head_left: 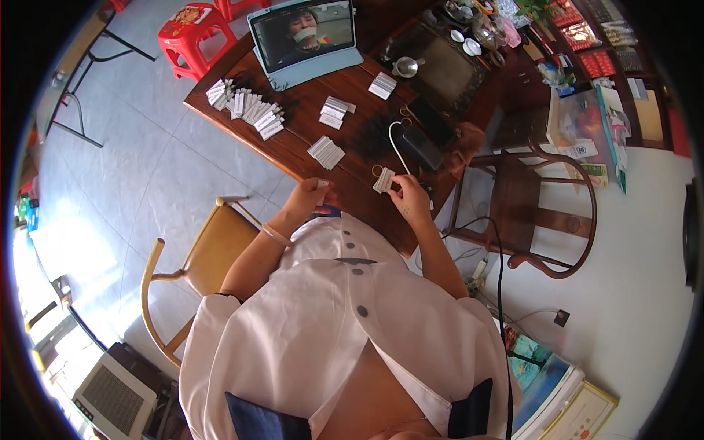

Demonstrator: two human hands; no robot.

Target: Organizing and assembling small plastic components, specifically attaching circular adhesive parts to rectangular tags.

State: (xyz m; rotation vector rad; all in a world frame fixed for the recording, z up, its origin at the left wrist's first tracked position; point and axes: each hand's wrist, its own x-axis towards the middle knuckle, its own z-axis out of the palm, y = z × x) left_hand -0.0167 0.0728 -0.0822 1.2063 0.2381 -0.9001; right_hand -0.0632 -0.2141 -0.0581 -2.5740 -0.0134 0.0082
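Observation:
My right hand (411, 199) pinches a small stack of white paper slips (383, 180) at the near right of the dark wooden table. Near the table's front edge, my left hand (308, 199) is closed on a small white slip (322, 186), mostly hidden by the fingers. Beyond the hands lie a fanned row of white slips (325, 152), another bundle (334, 111) and a third bundle (382, 85). A larger spread of slips (253, 110) sits at the far left, with dark hair-like strands around it. Similar dark strands (367, 133) lie in the middle.
A tablet (304, 37) in a light blue case stands at the back. A black device (422, 148) with a white cable lies right of centre, near a metal cup (405, 67). A wooden armchair (546, 202) is at right, a yellow chair (220, 246) at left, red stools (194, 44) behind.

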